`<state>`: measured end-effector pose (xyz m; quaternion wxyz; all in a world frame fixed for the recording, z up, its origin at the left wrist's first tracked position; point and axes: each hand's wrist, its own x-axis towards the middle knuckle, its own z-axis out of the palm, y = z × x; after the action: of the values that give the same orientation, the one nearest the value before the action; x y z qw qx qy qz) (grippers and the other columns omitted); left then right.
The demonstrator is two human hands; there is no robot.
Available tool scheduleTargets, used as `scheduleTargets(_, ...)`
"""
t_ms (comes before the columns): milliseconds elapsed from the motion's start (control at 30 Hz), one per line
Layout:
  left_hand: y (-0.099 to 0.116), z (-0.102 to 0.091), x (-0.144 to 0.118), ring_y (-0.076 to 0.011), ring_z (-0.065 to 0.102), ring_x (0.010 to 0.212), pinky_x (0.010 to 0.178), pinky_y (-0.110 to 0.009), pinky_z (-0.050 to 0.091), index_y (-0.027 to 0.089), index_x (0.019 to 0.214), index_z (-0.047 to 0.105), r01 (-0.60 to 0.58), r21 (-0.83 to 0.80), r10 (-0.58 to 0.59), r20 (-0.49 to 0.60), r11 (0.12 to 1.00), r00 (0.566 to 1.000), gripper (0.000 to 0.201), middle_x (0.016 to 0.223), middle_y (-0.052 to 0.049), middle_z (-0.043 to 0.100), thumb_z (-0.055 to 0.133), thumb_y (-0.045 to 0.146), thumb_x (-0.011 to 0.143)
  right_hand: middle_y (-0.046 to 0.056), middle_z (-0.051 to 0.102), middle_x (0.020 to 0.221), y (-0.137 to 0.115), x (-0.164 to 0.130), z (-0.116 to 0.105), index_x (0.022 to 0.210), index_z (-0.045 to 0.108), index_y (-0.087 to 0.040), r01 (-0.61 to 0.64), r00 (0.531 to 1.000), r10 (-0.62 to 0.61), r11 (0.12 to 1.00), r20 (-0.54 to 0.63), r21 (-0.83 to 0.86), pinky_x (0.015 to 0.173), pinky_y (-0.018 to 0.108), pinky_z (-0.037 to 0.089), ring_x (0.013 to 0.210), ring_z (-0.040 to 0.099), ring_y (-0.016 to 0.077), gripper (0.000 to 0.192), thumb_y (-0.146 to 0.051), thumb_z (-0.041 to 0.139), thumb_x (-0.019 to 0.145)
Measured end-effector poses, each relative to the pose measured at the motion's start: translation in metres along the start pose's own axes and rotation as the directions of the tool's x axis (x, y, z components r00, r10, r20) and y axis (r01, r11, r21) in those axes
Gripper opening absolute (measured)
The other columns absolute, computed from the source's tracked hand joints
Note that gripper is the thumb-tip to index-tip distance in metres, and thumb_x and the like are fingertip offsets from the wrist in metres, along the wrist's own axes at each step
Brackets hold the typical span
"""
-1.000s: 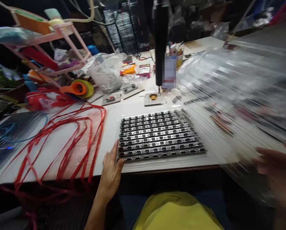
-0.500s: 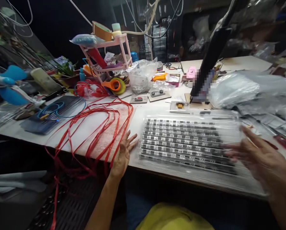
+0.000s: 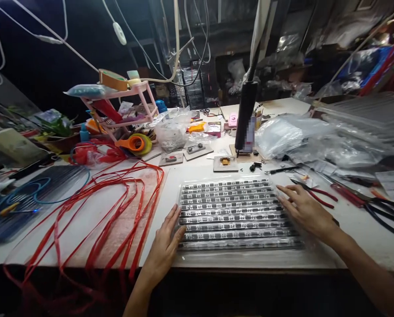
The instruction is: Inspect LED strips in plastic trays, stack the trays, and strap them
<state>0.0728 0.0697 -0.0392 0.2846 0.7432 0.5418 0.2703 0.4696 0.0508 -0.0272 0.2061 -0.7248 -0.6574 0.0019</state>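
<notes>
A clear plastic tray (image 3: 233,214) with rows of small black-and-silver parts lies on the white table in front of me. My left hand (image 3: 165,242) holds its left edge, thumb over the rim and fingers along the side. At the opposite edge, my right hand (image 3: 304,211) grips the right rim, its fingers pointing forward. How far the fingers reach under the tray is hidden. Red plastic ribbon (image 3: 126,220) lies in loops left of my left hand. Red-handled pliers (image 3: 315,193) rest just beyond my right hand.
A black electric screwdriver (image 3: 246,116) hangs behind the tray, near a small block with a yellow part (image 3: 226,163). Clear plastic bags (image 3: 292,134) and large scissors (image 3: 365,198) lie to the right. A pink rack (image 3: 124,94) and an orange tape dispenser (image 3: 134,143) stand back left.
My left hand has come from beside the tray onto its left edge. The right hand stays at the right edge, and the tray now lies square to me. The view has turned right.
</notes>
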Motion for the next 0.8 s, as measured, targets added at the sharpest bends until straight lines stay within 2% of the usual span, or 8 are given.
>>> scheduleTargets(133, -0.003, 0.006, 0.007, -0.0229, 0.027, 0.138, 0.111, -0.048, 0.027, 0.025, 0.143, 0.029, -0.014, 0.155, 0.013, 0.003, 0.988, 1.000, 0.055, 0.153, -0.006, 0.024, 0.034, 0.047, 0.093, 0.014, 0.051, 0.131, -0.009, -0.003, 0.018, 0.125, 0.057, -0.013, 0.201, 0.978, -0.207, 0.962, -0.015, -0.183, 0.084, 0.039, 0.050, 0.104, 0.057, 0.0276, 0.042, -0.030, 0.035, 0.094)
scheduleTargets(267, -0.009, 0.021, 0.011, -0.0262, 0.032, 0.136, 0.107, -0.050, 0.034, 0.018, 0.144, 0.028, -0.071, 0.398, 0.110, -0.076, 0.914, 0.991, 0.059, 0.151, -0.011, 0.025, 0.032, 0.046, 0.093, 0.020, 0.048, 0.135, -0.027, -0.006, 0.021, 0.126, 0.055, -0.007, 0.258, 0.965, -0.250, 0.848, 0.080, -0.462, 0.078, 0.043, 0.049, 0.096, 0.059, 0.0301, 0.047, -0.005, 0.035, 0.084)
scheduleTargets(367, -0.011, 0.029, 0.014, -0.0283, 0.036, 0.133, 0.106, -0.052, 0.034, 0.013, 0.143, 0.031, -0.117, 0.540, 0.210, -0.115, 0.833, 0.971, 0.059, 0.149, -0.014, 0.029, 0.033, 0.045, 0.093, 0.026, 0.048, 0.132, -0.036, -0.003, 0.017, 0.126, 0.054, -0.001, 0.293, 0.956, -0.253, 0.792, 0.149, -0.536, 0.080, 0.045, 0.048, 0.094, 0.061, 0.0323, 0.051, 0.001, 0.037, 0.078)
scheduleTargets(467, -0.009, 0.028, 0.015, -0.0286, 0.037, 0.133, 0.107, -0.052, 0.033, 0.009, 0.141, 0.034, -0.121, 0.563, 0.218, -0.108, 0.817, 0.970, 0.060, 0.148, -0.015, 0.031, 0.032, 0.045, 0.093, 0.026, 0.046, 0.133, -0.031, -0.001, 0.015, 0.126, 0.053, -0.001, 0.301, 0.954, -0.270, 0.839, 0.133, -0.453, 0.082, 0.047, 0.048, 0.098, 0.060, 0.0335, 0.049, -0.001, 0.036, 0.080)
scheduleTargets(567, -0.004, 0.014, 0.007, -0.0246, 0.038, 0.132, 0.105, -0.045, 0.038, 0.012, 0.142, 0.033, -0.115, 0.490, 0.162, -0.054, 0.864, 0.985, 0.056, 0.147, -0.011, 0.032, 0.034, 0.041, 0.093, 0.019, 0.044, 0.139, -0.007, -0.005, 0.011, 0.128, 0.053, -0.007, 0.318, 0.948, -0.312, 0.929, 0.064, -0.189, 0.093, 0.045, 0.047, 0.116, 0.053, 0.0298, 0.043, -0.011, 0.034, 0.089)
scheduleTargets(667, -0.002, -0.008, -0.017, -0.0179, 0.039, 0.131, 0.103, -0.034, 0.041, 0.025, 0.144, 0.029, -0.255, 0.413, 0.225, 0.120, 0.874, 0.967, 0.051, 0.147, -0.003, 0.034, 0.035, 0.027, 0.093, 0.010, 0.042, 0.142, 0.027, -0.016, 0.004, 0.134, 0.047, -0.014, 0.346, 0.934, -0.353, 0.933, 0.061, 0.104, 0.102, 0.038, 0.043, 0.127, 0.044, 0.0211, 0.043, -0.021, 0.032, 0.095)
scheduleTargets(733, -0.002, -0.019, -0.037, -0.0153, 0.037, 0.132, 0.103, -0.030, 0.041, 0.030, 0.145, 0.024, -0.368, 0.423, 0.294, 0.231, 0.828, 0.928, 0.060, 0.148, 0.001, 0.032, 0.032, 0.013, 0.089, 0.007, 0.041, 0.143, 0.047, -0.026, -0.002, 0.137, 0.044, -0.019, 0.361, 0.921, -0.381, 0.913, 0.081, 0.188, 0.104, 0.039, 0.042, 0.129, 0.042, 0.0190, 0.045, -0.019, 0.031, 0.094)
scheduleTargets(800, -0.005, -0.022, -0.054, -0.0158, 0.034, 0.134, 0.105, -0.032, 0.039, 0.030, 0.146, 0.019, -0.412, 0.489, 0.312, 0.276, 0.769, 0.909, 0.070, 0.149, 0.001, 0.030, 0.030, 0.005, 0.082, 0.005, 0.041, 0.143, 0.060, -0.037, -0.011, 0.138, 0.043, -0.023, 0.407, 0.896, -0.433, 0.889, 0.095, 0.212, 0.103, 0.042, 0.041, 0.129, 0.042, 0.0203, 0.047, -0.018, 0.034, 0.092)
